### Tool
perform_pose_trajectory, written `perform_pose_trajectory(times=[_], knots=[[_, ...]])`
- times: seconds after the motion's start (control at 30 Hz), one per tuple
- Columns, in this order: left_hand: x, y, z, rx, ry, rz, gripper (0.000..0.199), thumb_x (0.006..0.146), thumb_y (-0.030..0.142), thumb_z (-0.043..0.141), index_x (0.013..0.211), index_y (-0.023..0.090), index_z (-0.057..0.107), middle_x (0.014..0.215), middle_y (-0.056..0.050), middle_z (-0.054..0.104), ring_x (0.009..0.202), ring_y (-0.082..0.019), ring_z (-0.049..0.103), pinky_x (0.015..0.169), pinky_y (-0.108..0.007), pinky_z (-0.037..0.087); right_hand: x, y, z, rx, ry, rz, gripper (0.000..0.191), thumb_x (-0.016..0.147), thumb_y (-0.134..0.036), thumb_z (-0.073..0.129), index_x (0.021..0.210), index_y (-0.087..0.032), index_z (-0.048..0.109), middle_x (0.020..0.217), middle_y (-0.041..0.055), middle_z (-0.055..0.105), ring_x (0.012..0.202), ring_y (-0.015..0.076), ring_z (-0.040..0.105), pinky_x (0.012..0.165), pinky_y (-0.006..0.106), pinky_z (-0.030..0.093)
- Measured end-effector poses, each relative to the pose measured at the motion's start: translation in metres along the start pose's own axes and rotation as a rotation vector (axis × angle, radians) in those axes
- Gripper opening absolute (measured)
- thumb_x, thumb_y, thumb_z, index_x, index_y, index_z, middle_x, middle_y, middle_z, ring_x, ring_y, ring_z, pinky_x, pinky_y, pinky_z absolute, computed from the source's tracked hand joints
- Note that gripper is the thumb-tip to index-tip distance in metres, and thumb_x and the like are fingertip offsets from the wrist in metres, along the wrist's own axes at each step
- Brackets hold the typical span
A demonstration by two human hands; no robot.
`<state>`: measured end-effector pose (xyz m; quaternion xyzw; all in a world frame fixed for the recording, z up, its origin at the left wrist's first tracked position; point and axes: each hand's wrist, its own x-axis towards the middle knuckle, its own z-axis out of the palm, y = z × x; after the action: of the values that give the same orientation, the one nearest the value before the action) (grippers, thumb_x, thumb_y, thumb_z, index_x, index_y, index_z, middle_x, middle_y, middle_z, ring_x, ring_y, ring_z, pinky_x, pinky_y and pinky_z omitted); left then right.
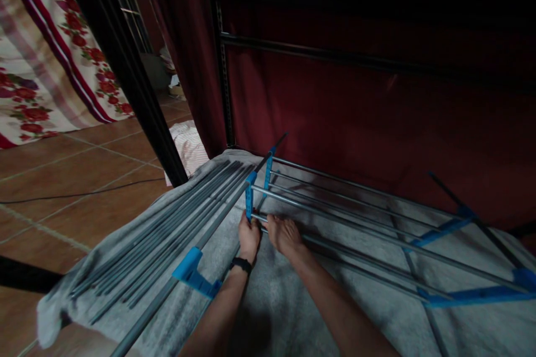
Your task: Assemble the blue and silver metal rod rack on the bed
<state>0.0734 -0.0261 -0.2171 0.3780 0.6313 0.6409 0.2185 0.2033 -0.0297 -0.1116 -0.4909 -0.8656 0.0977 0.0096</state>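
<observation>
Grey blanket (272,301), rack (360,227) cut off right, hands (283,234) partly hiding rod (258,216)

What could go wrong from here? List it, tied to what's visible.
1. The left hand is at the blue bracket, close to the rod in the right hand; a finger might get pinched.
2. The gray blanket looks soft and rumpled, so the frame could tilt.
3. The loose rods might roll if bumped.

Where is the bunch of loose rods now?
In the head view, the bunch of loose rods lies on the grey blanket at left, alongside the long pole and left of the left hand.
</observation>
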Motion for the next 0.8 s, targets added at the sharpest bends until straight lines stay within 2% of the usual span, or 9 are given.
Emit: perform_pose_trajectory(times=[0.4, 0.53, 0.67, 0.73, 0.8], knots=[[-0.002, -0.001, -0.003, 0.102, 0.009, 0.016, 0.025, 0.084, 0.023, 0.055, 0.106, 0.019, 0.067, 0.091, -0.009, 0.074, 0.083, -0.024, 0.067, 0.081, -0.036, 0.053, 0.007, 0.009, -0.011, 0.035, -0.055, -0.077, 0.035, 0.108, -0.039, 0.037, 0.118, -0.021, 0.067, 0.108, 0.0117, 0.079, 0.102, 0.0254, 0.075, 0.084, 0.033, 0.052], [0.002, -0.003, -0.004, 0.086, 0.003, 0.016, 0.024, 0.082, 0.023, 0.056, 0.103, 0.019, 0.067, 0.087, -0.008, 0.073, 0.08, -0.024, 0.067, 0.081, -0.036, 0.054, 0.002, 0.002, -0.011, 0.031, -0.027, -0.062, 0.037, 0.109, -0.037, 0.034, 0.121, -0.021, 0.065, 0.115, 0.0115, 0.077, 0.103, 0.0249, 0.073, 0.088, 0.035, 0.052], [0.005, -0.003, -0.006, 0.053, -0.024, 0.027, 0.021, 0.083, 0.024, 0.057, 0.101, 0.019, 0.066, 0.087, -0.008, 0.073, 0.079, -0.023, 0.066, 0.081, -0.036, 0.055, -0.018, 0.0, -0.005, 0.005, 0.113, -0.073, 0.04, 0.108, -0.031, 0.039, 0.144, -0.019, 0.053, 0.134, 0.0134, 0.068, 0.121, 0.025, 0.064, 0.108, 0.041, 0.044], [0.006, -0.002, -0.008, 0.036, -0.039, 0.034, 0.02, 0.083, 0.027, 0.058, 0.1, 0.019, 0.066, 0.09, -0.008, 0.073, 0.082, -0.023, 0.067, 0.083, -0.036, 0.055, -0.037, 0.011, 0.002, -0.022, 0.22, -0.049, 0.044, 0.107, -0.025, 0.039, 0.149, -0.018, 0.049, 0.136, 0.0142, 0.066, 0.125, 0.0253, 0.06, 0.112, 0.042, 0.04], [0.006, -0.002, -0.01, 0.022, -0.056, 0.039, 0.02, 0.082, 0.029, 0.06, 0.099, 0.02, 0.066, 0.09, -0.008, 0.073, 0.085, -0.023, 0.067, 0.085, -0.036, 0.054, -0.06, 0.032, 0.01, -0.052, 0.3, 0.029, 0.045, 0.106, -0.02, 0.038, 0.149, -0.018, 0.05, 0.134, 0.0146, 0.066, 0.123, 0.0253, 0.06, 0.111, 0.042, 0.039]])
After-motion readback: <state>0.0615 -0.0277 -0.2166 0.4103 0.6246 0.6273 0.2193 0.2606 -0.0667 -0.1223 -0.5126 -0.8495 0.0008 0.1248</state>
